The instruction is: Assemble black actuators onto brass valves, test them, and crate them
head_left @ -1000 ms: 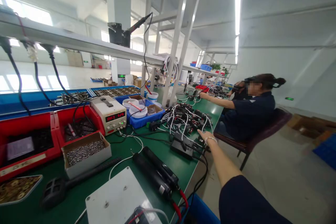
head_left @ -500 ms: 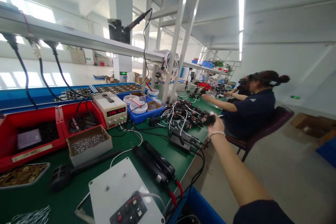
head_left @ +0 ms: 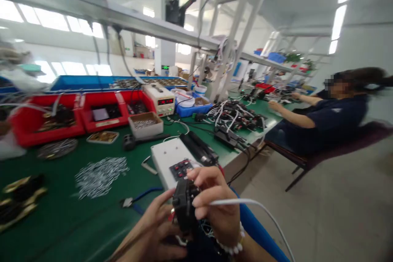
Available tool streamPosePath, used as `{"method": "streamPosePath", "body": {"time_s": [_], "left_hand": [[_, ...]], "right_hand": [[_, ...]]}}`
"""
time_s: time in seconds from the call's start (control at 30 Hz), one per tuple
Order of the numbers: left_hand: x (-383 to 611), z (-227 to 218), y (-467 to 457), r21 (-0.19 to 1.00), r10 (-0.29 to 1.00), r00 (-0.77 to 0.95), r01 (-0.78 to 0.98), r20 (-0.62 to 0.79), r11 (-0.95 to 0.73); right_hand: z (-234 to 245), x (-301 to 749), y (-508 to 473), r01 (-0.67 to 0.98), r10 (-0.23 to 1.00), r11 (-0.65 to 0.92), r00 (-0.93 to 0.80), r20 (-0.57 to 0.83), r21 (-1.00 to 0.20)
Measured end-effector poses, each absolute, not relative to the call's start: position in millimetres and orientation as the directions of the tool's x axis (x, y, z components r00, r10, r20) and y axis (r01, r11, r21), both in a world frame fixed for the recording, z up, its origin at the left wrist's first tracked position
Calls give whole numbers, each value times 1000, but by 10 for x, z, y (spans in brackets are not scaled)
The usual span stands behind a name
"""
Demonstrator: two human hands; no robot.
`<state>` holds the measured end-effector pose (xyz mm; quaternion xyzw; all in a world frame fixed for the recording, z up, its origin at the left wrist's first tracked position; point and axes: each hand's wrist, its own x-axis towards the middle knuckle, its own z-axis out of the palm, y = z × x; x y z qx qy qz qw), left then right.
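Note:
Both hands are closed around a small black plastic device (head_left: 184,204) low in the middle of the head view, above the bench's near edge. From the left and below, my left hand (head_left: 159,227) grips it, fingers wrapped behind it. My right hand (head_left: 216,196), with a beaded bracelet at the wrist, holds its right side with the fingertips. A white cable (head_left: 254,202) runs from beside the right fingers off to the lower right. The device's inner side is partly hidden by the fingers. Just beyond lies a white control box (head_left: 167,153) with a black switch panel.
Blue-handled pliers (head_left: 139,198) and a pile of metal pins (head_left: 101,176) lie on the green bench. Red bins (head_left: 46,131) and a power supply (head_left: 159,98) stand behind. A heap of cabled black devices (head_left: 239,112) lies right, near a seated co-worker (head_left: 337,114).
My right hand has come back from the heap of cabled devices with one of them. My left hand has come into view and holds it too. The view has turned left.

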<state>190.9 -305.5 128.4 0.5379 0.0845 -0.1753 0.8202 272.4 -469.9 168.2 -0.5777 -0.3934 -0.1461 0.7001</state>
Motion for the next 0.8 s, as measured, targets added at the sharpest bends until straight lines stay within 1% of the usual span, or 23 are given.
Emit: {"method": "streamPosePath", "body": {"time_s": [0.03,0.07,0.13,0.17,0.2,0.23,0.27,0.3,0.33,0.37,0.4,0.43,0.5,0.57,0.63,0.7,0.73,0.77,0.8], "left_hand": [[1844,1316,-3114,784,-221,907,421,-358,456],[1788,1341,-3149,737,-233,905,426,-356,525],[1676,1360,-3131,796,-73,943,315,-326,517],[1613,1352,-3076,853,30,953,255,-301,455],[1542,1331,-2995,916,149,952,202,-266,347],[1466,1299,-2890,968,277,938,159,-209,192],[1388,1257,-2763,990,412,903,138,-122,-9],[1315,1207,-2618,964,537,844,142,2,-226],[1251,1153,-2457,898,612,783,184,112,-400],[1200,1098,-2284,828,652,743,266,150,-494],[1165,1044,-2105,804,670,730,312,138,-506],[1147,993,-1926,788,669,733,335,127,-516],[1158,905,-1604,754,628,770,347,110,-558],[1206,845,-1397,728,552,824,302,124,-615],[1255,823,-1382,674,506,838,256,202,-693],[1278,846,-1590,606,487,807,211,335,-767],[1278,870,-1766,586,465,796,176,388,-791],[1274,896,-1973,599,422,812,115,403,-792],[1268,920,-2196,641,360,857,46,370,-766]], "right_hand": [[1605,2582,-4627,650,361,281,611,705,-706],[1547,2468,-4583,645,469,267,562,681,-716],[1476,2311,-4562,642,632,243,464,621,-727],[1455,2255,-4577,635,676,238,435,595,-735],[1439,2208,-4604,615,689,239,438,577,-752],[1426,2164,-4640,570,675,250,477,563,-783],[1413,2125,-4681,497,643,279,538,545,-821],[1399,2092,-4724,407,606,322,605,517,-855],[1381,2067,-4765,317,565,366,672,480,-875],[1357,2053,-4800,240,529,393,730,432,-888],[1327,2051,-4827,191,509,383,773,379,-904],[1291,2059,-4844,175,506,328,798,329,-928],[1208,2093,-4843,192,536,138,810,236,-972],[1126,2116,-4797,154,637,-45,765,90,-987],[1059,2103,-4710,25,730,-146,678,-91,-989],[1010,2057,-4597,-161,767,-160,601,-225,-974],[992,2026,-4539,-251,783,-125,569,-250,-960],[977,1993,-4482,-333,804,-69,540,-250,-940],[963,1959,-4431,-402,823,-3,519,-230,-916]]}}
